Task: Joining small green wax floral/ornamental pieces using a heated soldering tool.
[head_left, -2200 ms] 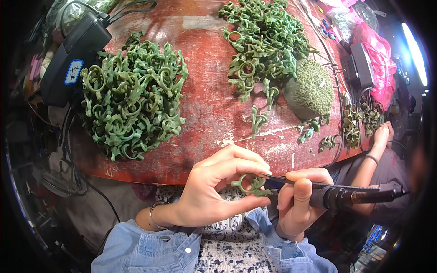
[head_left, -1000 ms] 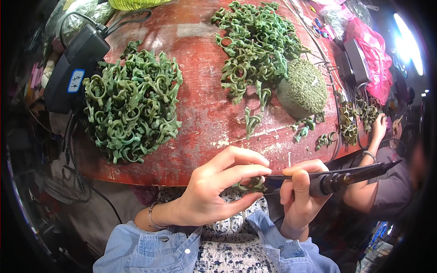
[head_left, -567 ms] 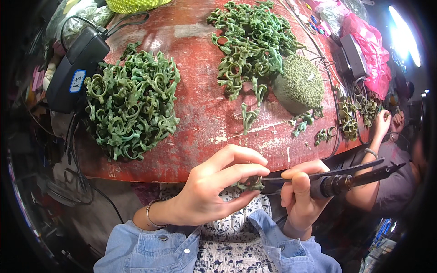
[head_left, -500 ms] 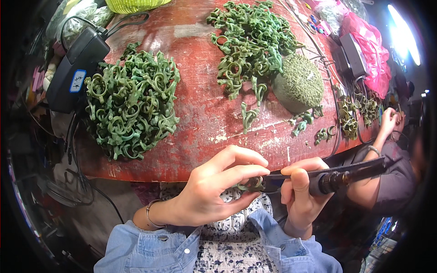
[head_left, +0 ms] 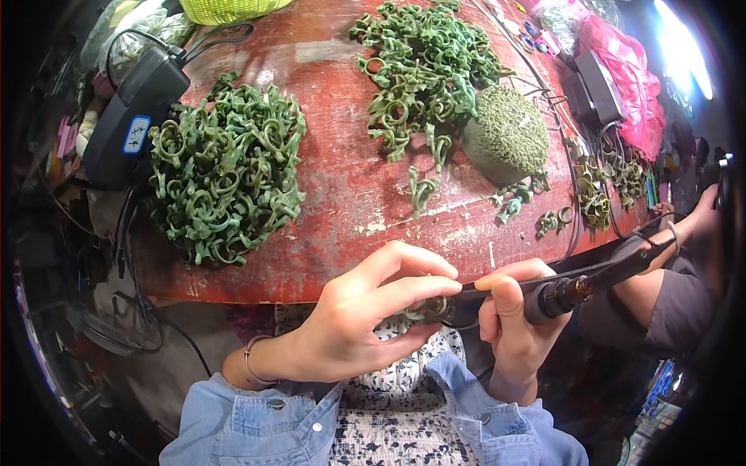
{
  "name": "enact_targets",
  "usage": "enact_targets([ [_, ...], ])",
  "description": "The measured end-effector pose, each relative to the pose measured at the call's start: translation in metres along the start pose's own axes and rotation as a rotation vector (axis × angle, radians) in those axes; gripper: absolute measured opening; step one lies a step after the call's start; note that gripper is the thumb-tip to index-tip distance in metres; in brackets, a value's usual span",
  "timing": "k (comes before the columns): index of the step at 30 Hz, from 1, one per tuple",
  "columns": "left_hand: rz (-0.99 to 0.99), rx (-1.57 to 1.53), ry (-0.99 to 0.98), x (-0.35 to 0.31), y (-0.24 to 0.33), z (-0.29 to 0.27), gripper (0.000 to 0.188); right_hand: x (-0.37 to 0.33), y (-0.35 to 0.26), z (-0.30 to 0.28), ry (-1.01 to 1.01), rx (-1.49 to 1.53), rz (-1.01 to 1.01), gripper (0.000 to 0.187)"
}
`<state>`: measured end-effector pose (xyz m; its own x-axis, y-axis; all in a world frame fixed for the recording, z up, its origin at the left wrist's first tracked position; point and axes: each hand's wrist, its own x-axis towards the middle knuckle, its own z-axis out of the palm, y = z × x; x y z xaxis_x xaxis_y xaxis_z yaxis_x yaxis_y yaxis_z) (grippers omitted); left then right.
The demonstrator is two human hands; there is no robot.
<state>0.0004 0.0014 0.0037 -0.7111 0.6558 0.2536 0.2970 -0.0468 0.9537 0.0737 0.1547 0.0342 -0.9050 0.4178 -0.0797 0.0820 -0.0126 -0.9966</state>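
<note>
Both hands work close together below the near edge of the red tabletop (head_left: 342,194). Left hand (head_left: 353,326) pinches a small green ring (head_left: 426,309) between thumb and fingers (head_left: 412,289), grip closed on it. Ring sits right at the fingertips, over the lap, just off the tabletop edge. Right hand (head_left: 513,326) is clenched around a dark pen-like tool (head_left: 559,291), its tip meeting the ring, its handle running off to the right away from the fingers. Thin bracelet (head_left: 250,361) on the left wrist; blue denim sleeves (head_left: 256,419) at the bottom.

Beyond the left fingers, up and left, lies a big pile of green curls (head_left: 225,179) on the tabletop. Further up past the fingers, a second green pile (head_left: 420,70). Just right of that, a rounded green mound (head_left: 505,136) with a bumpy surface. A few loose green pieces (head_left: 423,190) lie between the mound and the hands, more small rings (head_left: 594,194) further right. Black box (head_left: 128,116) with a cable sits far left of the fingers at the tabletop edge. Pink bag (head_left: 625,81) at the far right top. Another person's arm (head_left: 668,264) in a dark sleeve comes in from the right, behind the tool, not touching it as far as visible.
</note>
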Motion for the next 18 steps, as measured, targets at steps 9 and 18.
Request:
enact_targets([
  [9, 0.071, -0.041, 0.001, -0.001, 0.001, -0.002, 0.043, -0.008, -0.004, -0.004, -0.014, 0.072, -0.104, 0.023],
  [18, 0.051, -0.244, 0.029, -0.014, 0.004, -0.011, 0.045, -0.012, 0.000, 0.011, 0.030, 0.019, -0.181, 0.024],
])
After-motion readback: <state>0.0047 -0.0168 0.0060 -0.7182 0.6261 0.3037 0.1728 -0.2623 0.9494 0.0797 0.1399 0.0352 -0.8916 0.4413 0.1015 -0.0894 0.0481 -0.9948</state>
